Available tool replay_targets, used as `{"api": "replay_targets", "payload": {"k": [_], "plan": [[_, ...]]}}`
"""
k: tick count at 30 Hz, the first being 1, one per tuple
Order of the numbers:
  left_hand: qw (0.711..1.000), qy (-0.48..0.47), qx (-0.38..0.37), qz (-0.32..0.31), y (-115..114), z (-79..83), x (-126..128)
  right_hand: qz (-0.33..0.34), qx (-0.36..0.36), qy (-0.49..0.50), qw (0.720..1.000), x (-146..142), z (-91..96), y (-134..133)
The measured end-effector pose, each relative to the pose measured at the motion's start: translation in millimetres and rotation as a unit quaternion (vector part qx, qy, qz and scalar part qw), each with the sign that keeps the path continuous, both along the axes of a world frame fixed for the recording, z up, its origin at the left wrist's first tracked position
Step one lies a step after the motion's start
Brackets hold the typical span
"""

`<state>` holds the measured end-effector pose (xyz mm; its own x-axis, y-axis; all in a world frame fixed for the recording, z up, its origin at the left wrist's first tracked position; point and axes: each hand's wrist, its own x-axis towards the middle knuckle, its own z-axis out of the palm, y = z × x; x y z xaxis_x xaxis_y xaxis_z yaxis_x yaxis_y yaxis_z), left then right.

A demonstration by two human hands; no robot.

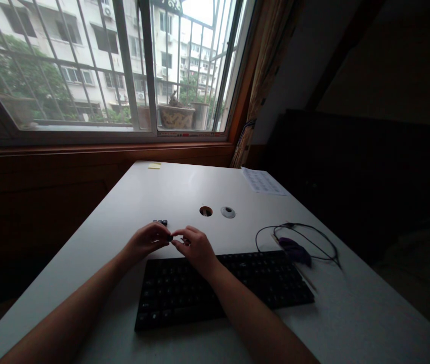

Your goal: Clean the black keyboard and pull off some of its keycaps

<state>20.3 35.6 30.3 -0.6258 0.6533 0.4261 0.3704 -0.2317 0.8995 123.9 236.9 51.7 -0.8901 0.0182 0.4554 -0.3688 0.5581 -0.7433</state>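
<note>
My left hand (149, 238) pinches a small black keycap (170, 237) between thumb and fingers, above the far left edge of a black keyboard (260, 280). Facing it, my right hand (195, 247) is closed too, thumb and forefinger meeting at the same keycap from the right. Just beyond my left hand lie several small black keycaps (161, 222) on the white table, partly hidden by the hand. My right forearm crosses over the keyboard and covers some of its middle keys.
A dark purple cloth-like thing (294, 251) and a coiled black cable (323, 258) lie at the keyboard's right end. Farther back are a cable hole (206, 211), its round grey cover (228, 212), a printed sheet (263, 182) and a yellow note (155, 166). A barred window stands behind the table.
</note>
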Motion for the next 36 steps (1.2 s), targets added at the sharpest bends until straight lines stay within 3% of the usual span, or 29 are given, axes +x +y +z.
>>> {"api": "replay_targets", "payload": {"k": [8,12,15,20,24,30,36], "plan": [[1.0,-0.023,-0.002,-0.009,-1,7.5,4,0.006,0.001,-0.007,1.0,1,1.1,0],[1.0,-0.01,-0.005,0.023,-6,17.5,7,0.003,0.016,-0.012,1.0,0,0.3,0],[0.996,-0.012,0.003,0.09,-11,20.8,4,-0.01,0.021,-0.017,1.0,-1,0.3,1],[0.96,-0.048,0.001,0.276,-20,12.0,-14,-0.025,0.018,-0.014,0.999,1,11.3,3],[0.937,-0.069,-0.003,0.342,-25,-1.8,-35,-0.027,0.034,-0.015,0.999,0,26.4,10],[0.925,-0.086,-0.03,0.37,-27,-13.3,-46,-0.025,0.101,-0.045,0.994,-33,38.7,31],[0.921,-0.079,-0.072,0.376,-26,-11.6,-44,-0.036,0.115,-0.089,0.989,-76,21.8,34]]}}
